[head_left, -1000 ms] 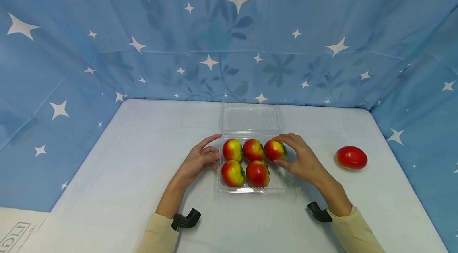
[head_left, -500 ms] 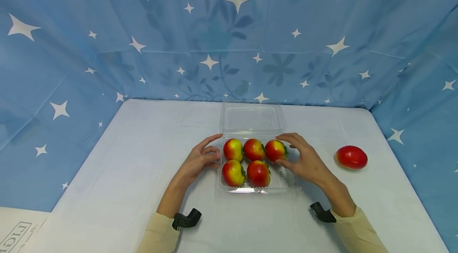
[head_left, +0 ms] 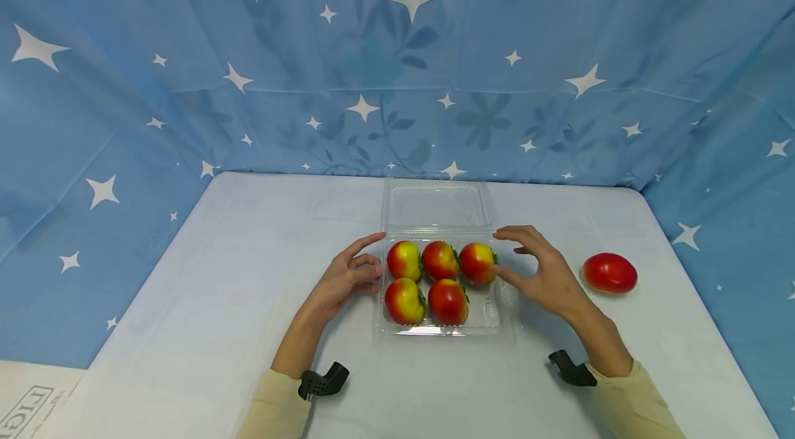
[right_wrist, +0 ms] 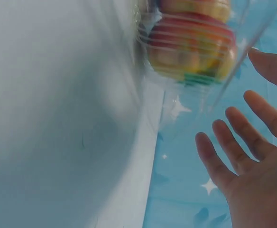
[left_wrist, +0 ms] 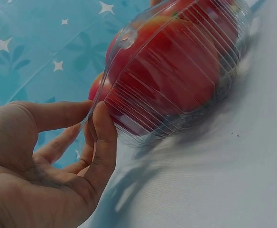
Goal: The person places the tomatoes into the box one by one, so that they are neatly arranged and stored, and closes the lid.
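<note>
A clear plastic clamshell box (head_left: 437, 330) stands on the table with several round red-and-yellow fruits (head_left: 404, 301) in two rows, green leafy tops on them. My left hand (head_left: 340, 281) pinches the box's left rim between thumb and fingers, as the left wrist view shows near the red fruit (left_wrist: 167, 66) behind ridged plastic. At the right side, my right hand (head_left: 548, 279) has its fingers spread and holds nothing. Its thumb is close to the back right fruit (head_left: 477, 263). In the right wrist view this right hand (right_wrist: 257, 152) is apart from the box wall.
The box's lid (head_left: 437, 208) lies folded back behind it. A smooth red oval fruit (head_left: 610, 273) lies on the white tabletop (head_left: 248, 252) to the right. A blue star-patterned curtain (head_left: 298, 52) surrounds the table, and a printed carton (head_left: 31, 397) is at the lower left corner.
My right hand has let go of the back right fruit and moved to the right, off the box. The left hand stays at the rim.
</note>
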{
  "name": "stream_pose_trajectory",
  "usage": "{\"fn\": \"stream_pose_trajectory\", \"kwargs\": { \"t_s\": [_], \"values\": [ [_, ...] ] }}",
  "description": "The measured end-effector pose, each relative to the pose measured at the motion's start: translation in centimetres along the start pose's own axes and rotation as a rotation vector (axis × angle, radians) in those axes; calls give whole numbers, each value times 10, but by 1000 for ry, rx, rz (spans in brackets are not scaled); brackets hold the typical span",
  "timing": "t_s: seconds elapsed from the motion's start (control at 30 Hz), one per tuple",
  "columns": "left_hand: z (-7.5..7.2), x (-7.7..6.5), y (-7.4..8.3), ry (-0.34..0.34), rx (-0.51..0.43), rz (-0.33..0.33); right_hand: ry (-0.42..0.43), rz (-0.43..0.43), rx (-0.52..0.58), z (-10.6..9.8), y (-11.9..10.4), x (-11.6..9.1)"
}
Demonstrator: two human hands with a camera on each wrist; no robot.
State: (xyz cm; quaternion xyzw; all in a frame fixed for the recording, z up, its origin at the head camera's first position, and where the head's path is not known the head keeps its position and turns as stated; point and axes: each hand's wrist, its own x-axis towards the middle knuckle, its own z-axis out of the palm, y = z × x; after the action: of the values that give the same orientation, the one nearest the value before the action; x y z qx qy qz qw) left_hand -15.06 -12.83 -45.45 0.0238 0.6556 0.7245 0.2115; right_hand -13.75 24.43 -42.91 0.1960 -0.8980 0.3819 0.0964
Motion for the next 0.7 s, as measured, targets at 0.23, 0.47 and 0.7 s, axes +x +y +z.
{"fn": "stream_pose_trajectory", "kwargs": {
  "t_s": [0.23,0.47,0.7],
  "values": [
    [0,0,-1,11,7,-3,60,36,27,-10,4,-3],
    [0,0,-2,8,4,4,88,65,26,-18,8,-7],
    [0,0,-3,3,0,8,107,86,49,-24,12,-11]
  ]
}}
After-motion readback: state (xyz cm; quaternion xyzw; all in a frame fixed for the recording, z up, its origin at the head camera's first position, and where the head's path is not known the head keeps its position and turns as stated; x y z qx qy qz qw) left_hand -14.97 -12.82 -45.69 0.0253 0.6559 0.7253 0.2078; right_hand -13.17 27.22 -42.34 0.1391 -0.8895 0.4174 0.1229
